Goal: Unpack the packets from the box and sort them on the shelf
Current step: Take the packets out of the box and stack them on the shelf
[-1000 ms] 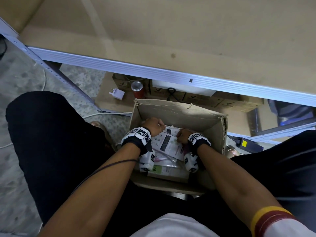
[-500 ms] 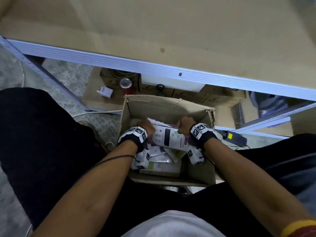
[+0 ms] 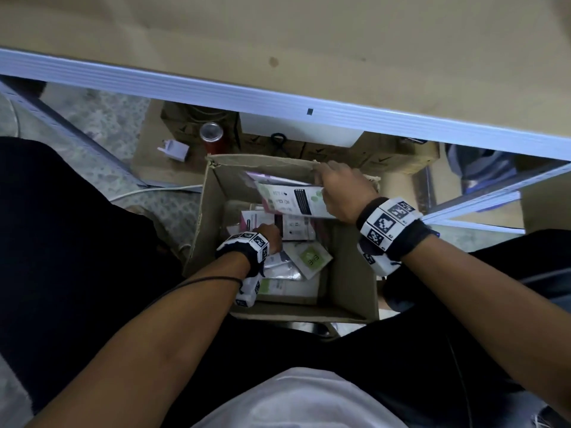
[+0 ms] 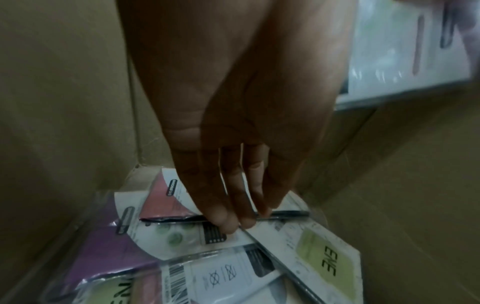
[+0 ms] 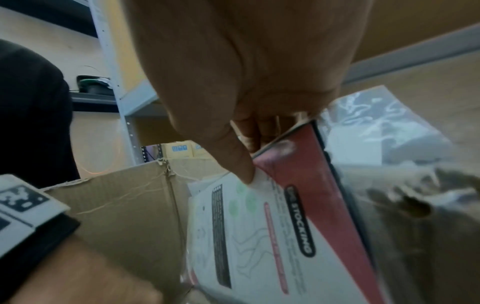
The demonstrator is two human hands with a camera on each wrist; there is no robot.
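Observation:
An open cardboard box [image 3: 210,211] stands on the floor between my knees. My right hand [image 3: 343,193] grips a small stack of flat packets [image 3: 287,196] by one end and holds it above the box's far side. Its thumb [image 5: 241,164] presses on a white stocking packet [image 5: 246,236], with a red one [image 5: 324,205] behind. My left hand [image 3: 268,239] is down inside the box. Its straight fingertips [image 4: 233,222] touch the dark edge of a pink-and-white packet [image 4: 166,203] among several loose ones, including a green ENE packet [image 4: 327,259]. The tan shelf board [image 3: 278,41] lies above.
The shelf's pale metal front rail [image 3: 278,100] crosses the head view just beyond the box. Under it sit a red can [image 3: 211,139], a white plug adapter [image 3: 174,149] and low cartons [image 3: 340,152]. A slanted shelf post [image 3: 77,143] and a white cable [image 3: 154,189] lie left.
My left hand has let go of the stack and dropped back into the box. The right hand alone has raised the stack towards the box's far right side.

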